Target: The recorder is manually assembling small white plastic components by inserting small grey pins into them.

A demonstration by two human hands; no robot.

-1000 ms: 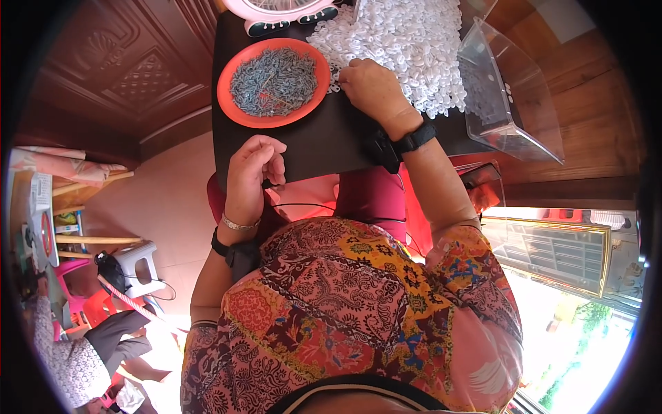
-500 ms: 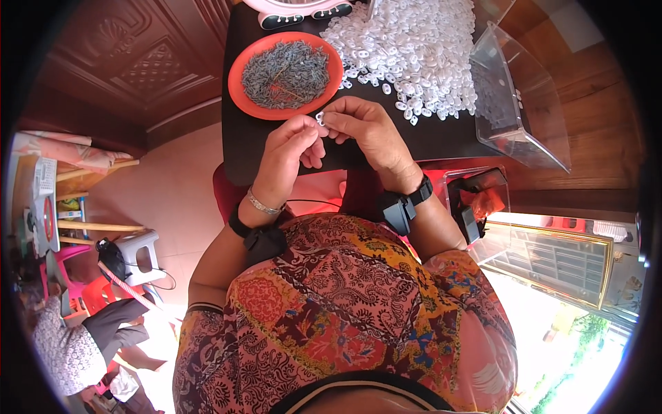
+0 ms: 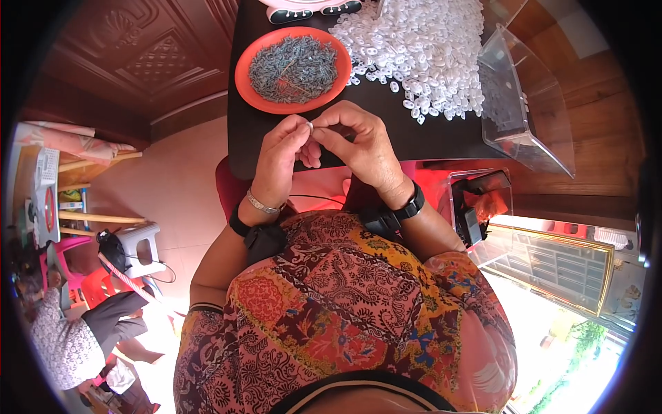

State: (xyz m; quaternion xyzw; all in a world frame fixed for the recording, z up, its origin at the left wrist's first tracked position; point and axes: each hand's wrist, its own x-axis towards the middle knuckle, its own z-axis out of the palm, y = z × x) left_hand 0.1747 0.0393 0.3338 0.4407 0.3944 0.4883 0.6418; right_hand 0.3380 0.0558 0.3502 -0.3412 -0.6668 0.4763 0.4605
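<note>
Over the near edge of the black table, my left hand [image 3: 279, 153] and my right hand [image 3: 365, 148] meet fingertip to fingertip. Both pinch a small white plastic piece [image 3: 309, 127], mostly covered by the fingers. Just beyond them sits an orange-red plate [image 3: 243, 79] heaped with small grey, thin metal-looking parts [image 3: 293, 65]; their exact kind is too small to tell. Past my right hand, a big pile of white oval plastic pieces with two holes [image 3: 427, 55] spreads over the table.
A clear plastic bin [image 3: 517, 117] lies tipped at the right of the black table [image 3: 241, 138]. A pink object with shoe-shaped feet [image 3: 314, 10] stands at the far edge. Below right is a clear box with dark items [image 3: 483, 200]. Another person [image 3: 69, 348] sits at lower left, by a grey stool [image 3: 140, 248].
Both hands have drawn slightly nearer to me and left, away from the plate. The white piece now shows less between the fingertips. The view has shifted a little.
</note>
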